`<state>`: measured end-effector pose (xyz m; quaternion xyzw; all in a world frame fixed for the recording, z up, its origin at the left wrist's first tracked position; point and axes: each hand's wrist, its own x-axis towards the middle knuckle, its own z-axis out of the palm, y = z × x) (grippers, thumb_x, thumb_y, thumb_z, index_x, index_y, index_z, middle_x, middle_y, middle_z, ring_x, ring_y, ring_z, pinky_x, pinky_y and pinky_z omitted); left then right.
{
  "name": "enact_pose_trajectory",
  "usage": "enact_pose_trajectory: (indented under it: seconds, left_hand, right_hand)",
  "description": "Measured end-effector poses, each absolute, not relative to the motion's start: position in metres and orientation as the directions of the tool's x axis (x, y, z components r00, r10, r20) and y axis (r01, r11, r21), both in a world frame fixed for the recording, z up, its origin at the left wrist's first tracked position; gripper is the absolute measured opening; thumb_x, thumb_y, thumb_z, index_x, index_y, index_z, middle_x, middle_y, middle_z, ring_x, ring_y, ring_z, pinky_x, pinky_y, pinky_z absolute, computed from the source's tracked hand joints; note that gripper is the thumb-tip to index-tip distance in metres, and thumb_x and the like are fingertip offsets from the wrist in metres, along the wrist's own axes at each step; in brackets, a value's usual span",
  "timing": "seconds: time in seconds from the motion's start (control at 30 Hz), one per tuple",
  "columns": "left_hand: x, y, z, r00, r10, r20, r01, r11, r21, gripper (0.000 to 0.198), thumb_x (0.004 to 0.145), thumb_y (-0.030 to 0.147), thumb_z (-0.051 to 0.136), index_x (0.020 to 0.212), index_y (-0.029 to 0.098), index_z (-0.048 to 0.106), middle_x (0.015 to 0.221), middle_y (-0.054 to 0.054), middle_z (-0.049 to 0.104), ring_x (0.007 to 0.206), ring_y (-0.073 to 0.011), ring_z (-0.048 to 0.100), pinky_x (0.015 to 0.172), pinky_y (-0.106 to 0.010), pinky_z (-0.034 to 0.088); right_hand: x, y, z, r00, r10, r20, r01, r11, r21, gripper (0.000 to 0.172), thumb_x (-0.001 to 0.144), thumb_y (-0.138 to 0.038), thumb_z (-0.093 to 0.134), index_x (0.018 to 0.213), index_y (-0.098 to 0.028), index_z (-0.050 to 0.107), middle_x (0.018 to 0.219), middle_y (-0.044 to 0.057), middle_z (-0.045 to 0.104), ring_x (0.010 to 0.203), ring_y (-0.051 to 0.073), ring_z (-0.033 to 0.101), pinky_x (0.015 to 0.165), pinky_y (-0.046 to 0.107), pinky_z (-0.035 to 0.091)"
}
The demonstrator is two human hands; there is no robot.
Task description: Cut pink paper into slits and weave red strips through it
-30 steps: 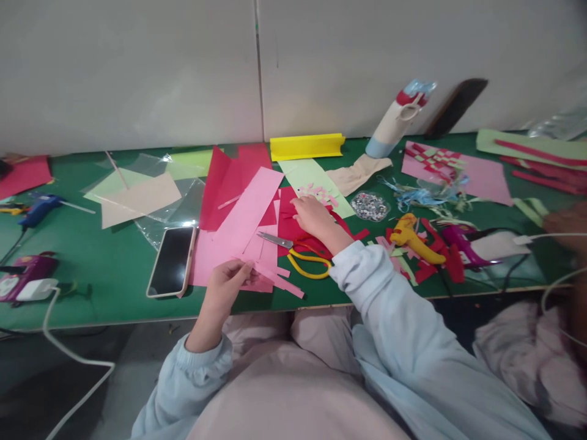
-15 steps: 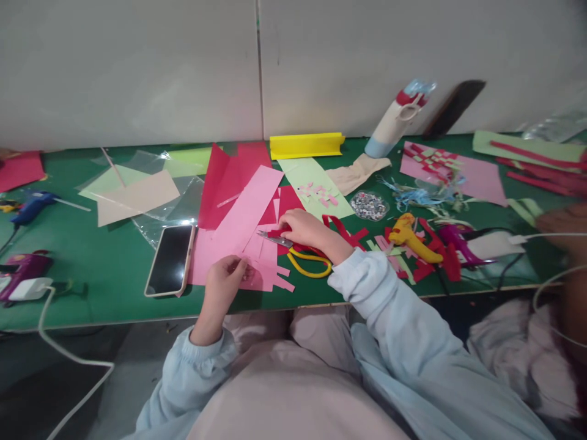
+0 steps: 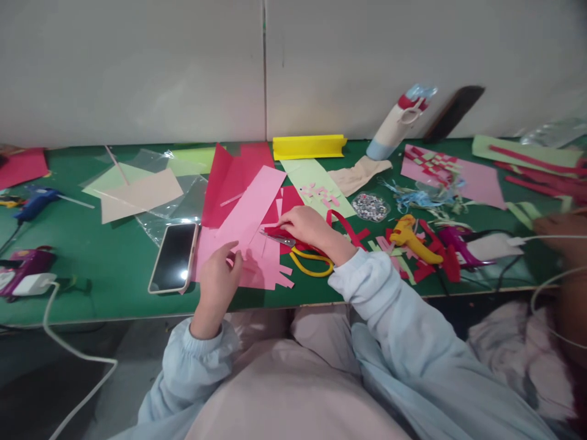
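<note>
My left hand (image 3: pixel 217 278) hovers over the near left part of a pink paper sheet (image 3: pixel 208 247), thumb and forefinger apart, with nothing seen between them. My right hand (image 3: pixel 305 226) is closed, its fingertips pinched together over the pink sheet by some red paper; whatever they hold is too small to make out. Just below it lie scissors with yellow handles (image 3: pixel 312 264), their blades pointing left. A narrow pink paper piece (image 3: pixel 257 198) slants across a red sheet (image 3: pixel 220 183). Cut pink strips (image 3: pixel 285 278) lie at the sheet's near right corner.
A phone (image 3: pixel 173 260) lies to the left. Beyond are a green card with pink bits (image 3: pixel 305 177), a bead dish (image 3: pixel 371 206) and a bottle (image 3: pixel 394 128). A yellow glue gun (image 3: pixel 415 239) rests among scraps on the right, near another person's arm (image 3: pixel 566 241).
My left hand's thumb and forefinger have parted from a pinch, and the hand has risen slightly. My right hand stays near the scissors, its fingertips shifted slightly.
</note>
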<state>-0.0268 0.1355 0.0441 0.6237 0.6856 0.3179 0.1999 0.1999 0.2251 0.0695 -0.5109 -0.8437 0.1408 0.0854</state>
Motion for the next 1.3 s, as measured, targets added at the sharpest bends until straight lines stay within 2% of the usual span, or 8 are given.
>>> enact_pose_trajectory:
  seconds: [0.17,0.57,0.67,0.77,0.83,1.07,1.3]
  left_hand:
    - [-0.023,0.137,0.044,-0.069,0.99,0.124,0.73,-0.034,0.683,0.034,0.086,0.031,0.055,0.111,0.017,0.074,0.082,-0.007,0.074,0.056,-0.018,0.059,0.061,-0.03,0.043]
    - [-0.018,0.14,0.051,-0.003,0.991,0.137,0.684,-0.098,0.723,0.029,0.087,0.028,0.054,0.103,0.016,0.074,0.085,-0.007,0.073,0.062,-0.0159,0.061,0.068,-0.031,0.049]
    - [-0.018,0.141,0.049,0.007,0.99,0.138,0.658,-0.109,0.745,0.032,0.088,0.029,0.053,0.111,0.015,0.071,0.089,-0.007,0.073,0.063,-0.015,0.061,0.065,-0.03,0.05]
    - [-0.017,0.142,0.048,0.028,0.985,0.168,0.589,-0.152,0.794,0.042,0.089,0.036,0.057,0.125,0.015,0.063,0.104,-0.01,0.071,0.071,-0.0151,0.064,0.063,-0.028,0.053]
    - [-0.017,0.142,0.047,0.054,0.982,0.182,0.536,-0.182,0.824,0.045,0.088,0.04,0.061,0.127,0.016,0.062,0.111,-0.011,0.069,0.076,-0.0155,0.065,0.064,-0.028,0.054]
    - [-0.015,0.141,0.049,0.042,0.987,0.156,0.498,-0.156,0.853,0.027,0.087,0.042,0.064,0.093,0.017,0.074,0.09,-0.008,0.076,0.073,-0.0175,0.067,0.064,-0.028,0.052]
    - [-0.019,0.142,0.049,-0.024,0.992,0.122,0.488,-0.095,0.868,0.03,0.082,0.045,0.064,0.084,0.017,0.073,0.079,-0.007,0.075,0.067,-0.0184,0.067,0.061,-0.028,0.052]
  right_hand:
    - [0.199,0.223,0.072,-0.491,0.87,0.053,0.825,0.484,-0.291,0.026,0.095,-0.014,0.055,0.103,-0.015,0.079,0.111,0.009,0.075,0.102,0.023,0.063,0.091,0.034,0.046]
    - [0.193,0.209,0.08,-0.543,0.8,0.256,0.765,0.597,-0.242,0.027,0.095,-0.013,0.055,0.108,-0.017,0.078,0.105,0.006,0.078,0.099,0.024,0.066,0.086,0.036,0.045]
    - [0.189,0.201,0.083,-0.534,0.815,0.227,0.759,0.58,-0.296,0.025,0.096,-0.016,0.056,0.108,-0.017,0.078,0.104,0.007,0.078,0.098,0.023,0.066,0.083,0.033,0.045]
    - [0.185,0.193,0.082,-0.512,0.845,0.155,0.76,0.53,-0.376,0.025,0.098,-0.02,0.055,0.111,-0.019,0.076,0.108,0.006,0.077,0.101,0.023,0.068,0.079,0.031,0.046]
    - [0.183,0.19,0.081,-0.507,0.854,0.119,0.757,0.507,-0.411,0.024,0.098,-0.022,0.056,0.112,-0.02,0.076,0.11,0.005,0.076,0.102,0.023,0.068,0.078,0.03,0.046]
    - [0.178,0.179,0.084,-0.517,0.854,0.062,0.697,0.462,-0.548,0.019,0.095,-0.02,0.06,0.104,-0.021,0.077,0.107,0.004,0.077,0.095,0.02,0.069,0.075,0.027,0.044]
    - [0.182,0.173,0.086,-0.512,0.859,-0.001,0.64,0.38,-0.668,0.013,0.092,-0.021,0.065,0.093,-0.019,0.078,0.088,0.004,0.076,0.08,0.015,0.066,0.067,0.024,0.038]
